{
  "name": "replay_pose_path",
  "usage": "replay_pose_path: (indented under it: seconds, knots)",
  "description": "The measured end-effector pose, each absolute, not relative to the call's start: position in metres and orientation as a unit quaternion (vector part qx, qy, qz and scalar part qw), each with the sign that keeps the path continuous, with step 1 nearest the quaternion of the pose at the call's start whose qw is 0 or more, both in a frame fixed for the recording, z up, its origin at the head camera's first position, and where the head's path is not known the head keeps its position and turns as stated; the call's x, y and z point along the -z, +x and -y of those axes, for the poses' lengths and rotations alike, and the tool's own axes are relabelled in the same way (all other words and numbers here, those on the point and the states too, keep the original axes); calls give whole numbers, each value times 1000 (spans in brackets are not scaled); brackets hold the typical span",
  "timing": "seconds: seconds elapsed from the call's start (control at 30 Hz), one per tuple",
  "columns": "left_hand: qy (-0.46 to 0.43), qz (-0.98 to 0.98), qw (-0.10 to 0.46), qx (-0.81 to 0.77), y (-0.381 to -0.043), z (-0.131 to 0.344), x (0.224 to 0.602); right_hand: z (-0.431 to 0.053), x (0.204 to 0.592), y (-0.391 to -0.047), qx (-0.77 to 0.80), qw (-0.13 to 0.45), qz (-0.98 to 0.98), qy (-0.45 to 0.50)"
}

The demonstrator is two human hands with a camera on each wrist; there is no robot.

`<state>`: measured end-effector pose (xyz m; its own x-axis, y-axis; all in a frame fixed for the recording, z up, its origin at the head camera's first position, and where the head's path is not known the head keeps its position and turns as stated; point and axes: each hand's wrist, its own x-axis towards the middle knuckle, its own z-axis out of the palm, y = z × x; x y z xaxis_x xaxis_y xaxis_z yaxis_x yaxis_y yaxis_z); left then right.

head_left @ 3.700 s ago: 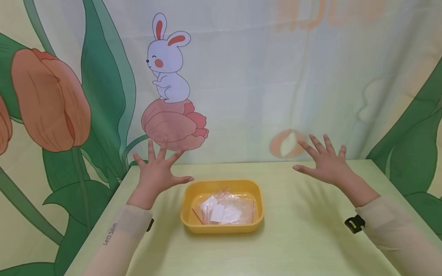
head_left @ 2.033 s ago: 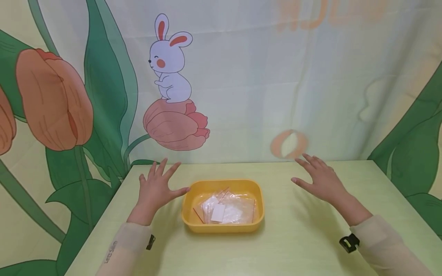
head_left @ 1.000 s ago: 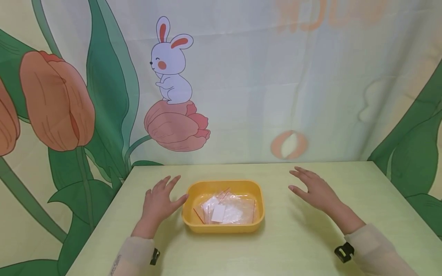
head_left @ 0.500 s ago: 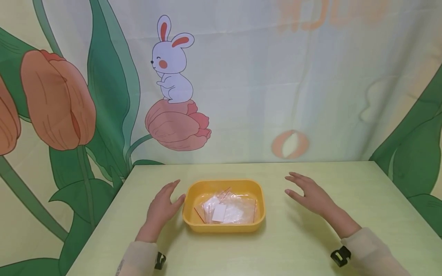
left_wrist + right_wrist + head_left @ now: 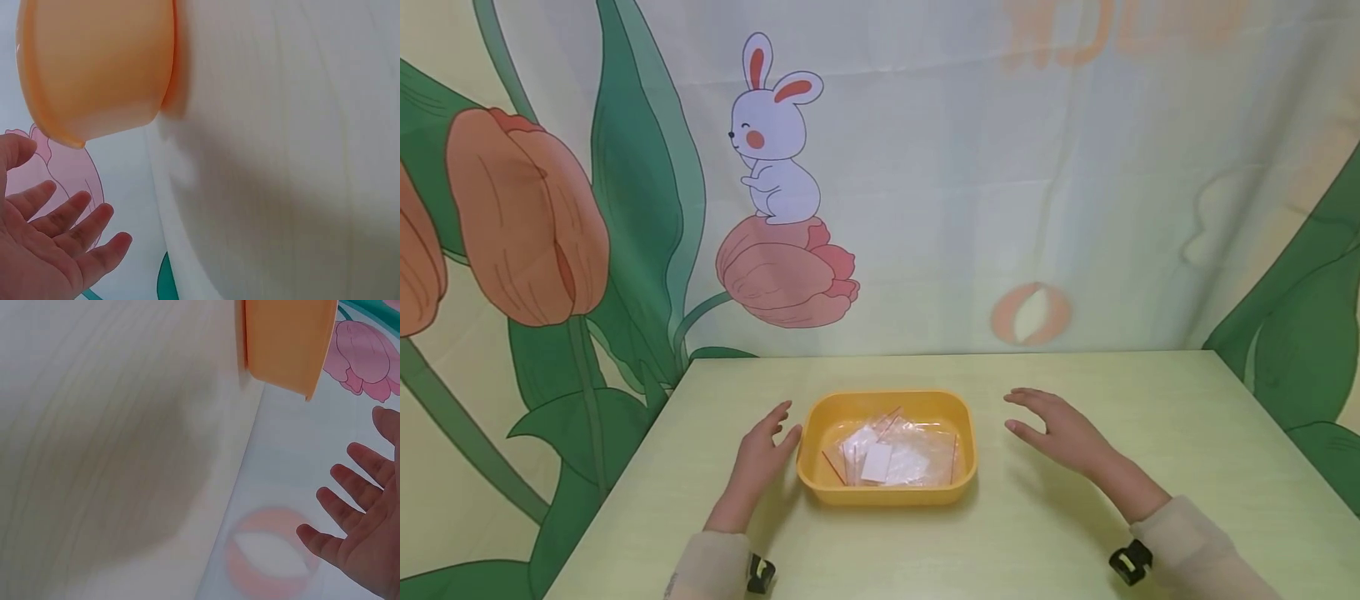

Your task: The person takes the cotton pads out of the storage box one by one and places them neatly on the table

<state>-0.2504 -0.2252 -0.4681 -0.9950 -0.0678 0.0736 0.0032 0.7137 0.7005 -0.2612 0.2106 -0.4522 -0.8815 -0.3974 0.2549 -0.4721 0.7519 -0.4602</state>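
A yellow plastic basin (image 5: pixel 887 497) stands on the pale table, seen whole in the head view. Inside it lie several clear zip bags (image 5: pixel 928 458) with red seal lines, and a small white card (image 5: pixel 876 462) on top of them. My left hand (image 5: pixel 758 458) hovers just left of the basin, thumb tip right by its rim, fingers relaxed and holding nothing. To the right, apart from the basin, my right hand (image 5: pixel 1063 429) hangs over the table with fingers loosely spread and nothing in them. Both wrist views show the basin's outer wall (image 5: pixel 100 69) beyond the fingers.
The pale green table (image 5: pixel 880 554) runs back to a printed curtain (image 5: pixel 925 208) with a rabbit (image 5: pixel 775 150) and tulips. A black strap buckle (image 5: pixel 1131 561) sits at the right wrist, with another buckle (image 5: pixel 761 573) at the left.
Both hands have come down from a raised, wide-spread pose and moved inward toward the basin, their fingers relaxing. The basin and its bags have stayed in place.
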Motion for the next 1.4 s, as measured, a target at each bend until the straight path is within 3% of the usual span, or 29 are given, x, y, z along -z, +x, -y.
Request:
replay_pose_path:
  seconds: [1.4]
  knots:
    - [88, 872, 22, 481, -252, 207, 481, -157, 410, -290, -296, -92, 912, 268]
